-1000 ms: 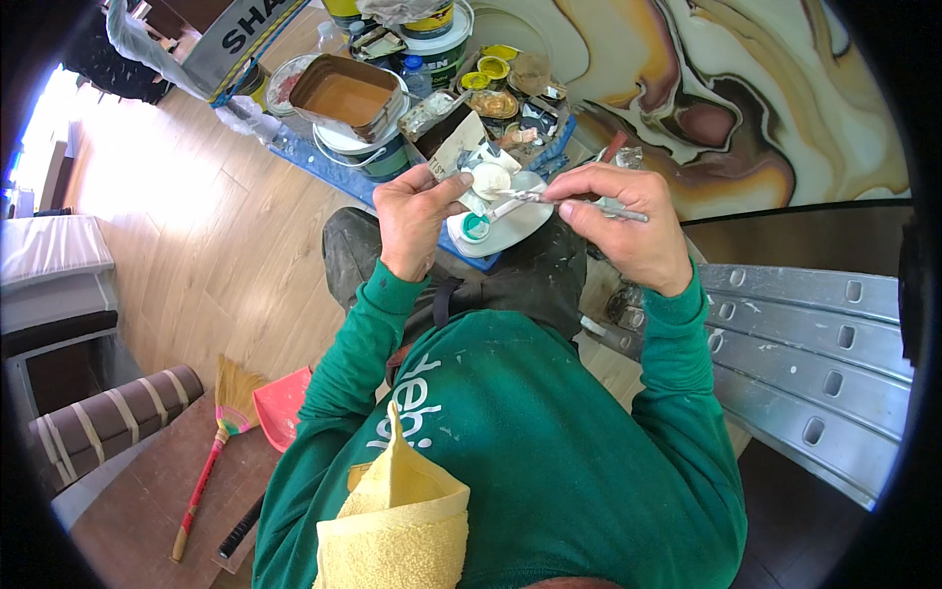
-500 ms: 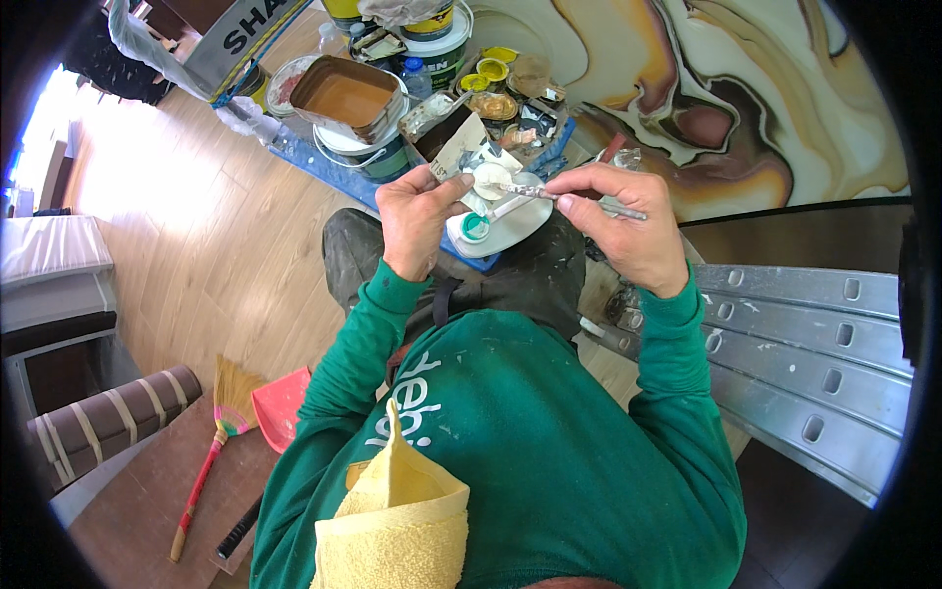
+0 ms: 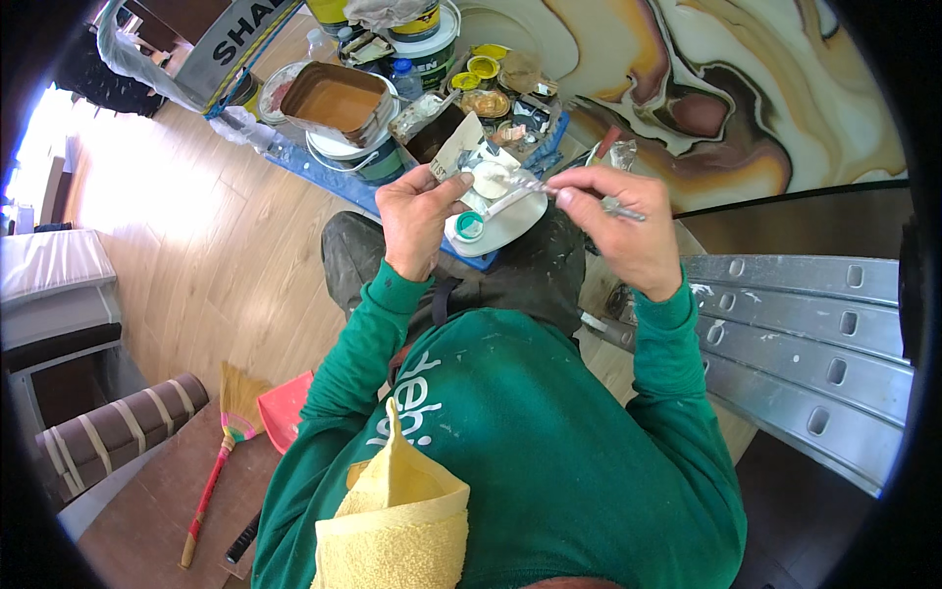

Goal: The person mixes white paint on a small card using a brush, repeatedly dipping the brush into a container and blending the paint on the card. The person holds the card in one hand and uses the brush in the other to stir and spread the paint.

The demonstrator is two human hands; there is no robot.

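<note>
Left hand (image 3: 417, 211) pinching printed card (image 3: 456, 152), right hand (image 3: 623, 216) clamped on slim tool (image 3: 537, 187), tip at white blob (image 3: 488, 181), green bucket (image 3: 381, 165) beyond.

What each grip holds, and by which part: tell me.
Right grip: a slim tool, pinched around its middle. Left grip: a white-smeared card, pinched at its edge.

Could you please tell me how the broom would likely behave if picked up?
The broom is probably light, given its slim handle. Its thin, fanned bristles likely flex, while the straight handle should stay stiff.
</note>
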